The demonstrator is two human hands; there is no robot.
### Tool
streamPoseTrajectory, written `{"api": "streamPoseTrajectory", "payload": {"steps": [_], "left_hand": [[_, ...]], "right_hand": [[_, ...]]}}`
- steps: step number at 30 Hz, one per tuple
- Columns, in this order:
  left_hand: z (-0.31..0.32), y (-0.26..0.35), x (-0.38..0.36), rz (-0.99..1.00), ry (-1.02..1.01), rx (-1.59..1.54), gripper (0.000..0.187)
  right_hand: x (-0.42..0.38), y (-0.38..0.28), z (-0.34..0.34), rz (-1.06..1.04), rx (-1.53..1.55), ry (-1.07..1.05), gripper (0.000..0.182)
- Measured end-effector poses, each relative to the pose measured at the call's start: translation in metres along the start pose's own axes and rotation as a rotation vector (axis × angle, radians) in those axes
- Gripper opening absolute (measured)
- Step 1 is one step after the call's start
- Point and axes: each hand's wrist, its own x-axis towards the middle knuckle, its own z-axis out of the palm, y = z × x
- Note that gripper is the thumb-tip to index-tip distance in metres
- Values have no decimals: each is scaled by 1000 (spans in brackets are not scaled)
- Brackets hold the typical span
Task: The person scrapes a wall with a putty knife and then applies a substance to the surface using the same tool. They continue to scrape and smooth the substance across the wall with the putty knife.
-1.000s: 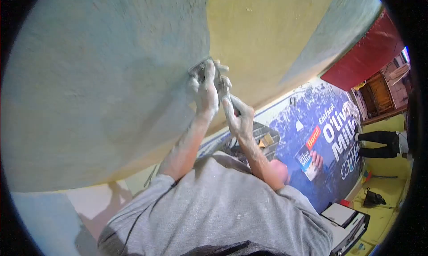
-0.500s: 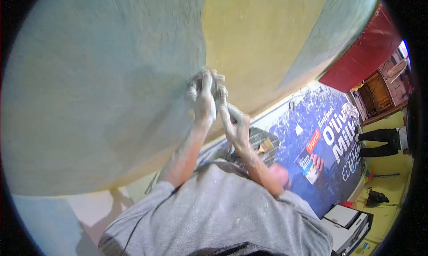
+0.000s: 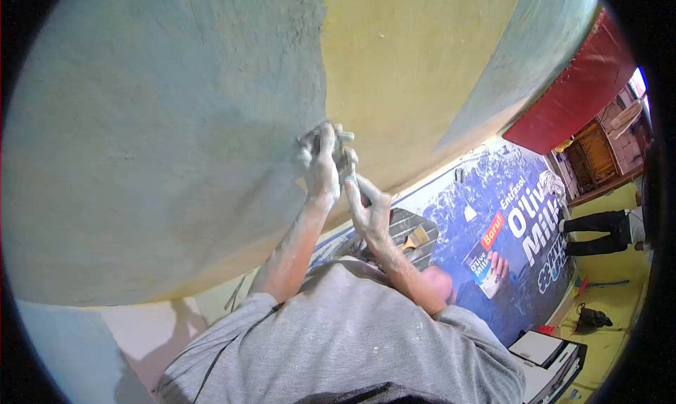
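The wall [image 3: 232, 66] in front of me is painted grey-blue and yellow. Near the border of the two colours, my left hand [image 3: 322, 168], coated in pale dust, is closed on a small grey object [image 3: 310, 138] against the wall. What the object is cannot be made out. My right hand [image 3: 370, 205], also dusty, is just right of and below the left, its fingers bent and raised to the object's lower right side. Whether it grips the object or something else is hidden.
A blue printed banner [image 3: 458, 228] covers the floor at the right. A paintbrush [image 3: 415, 238] rests on a dark ridged tray [image 3: 403, 221]. A white-and-black box [image 3: 541, 346] is at the lower right. Another person's dark-trousered legs [image 3: 598, 234] show at the far right.
Both hands have shifted slightly down in view, together with the grey object. The view has tilted a little.
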Motion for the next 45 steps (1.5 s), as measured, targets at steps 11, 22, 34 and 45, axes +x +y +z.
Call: {"api": "streamPoseTrajectory", "payload": {"steps": [11, 22, 34, 45], "left_hand": [[23, 43, -6, 29, -46, -67, 24], [-47, -34, -23, -222, -126, -102, 27], [-46, -27, -20, -137, 29, -49, 25], [-61, -43, -14, -108, -9, -54, 24]], "right_hand": [[17, -34, -4, -86, -32, -28, 25], [-41, 41, -11, 104, -64, -169, 25], [-36, 34, 3, 139, -12, -203, 31], [-33, 56, 12, 36, -65, -153, 27]]}}
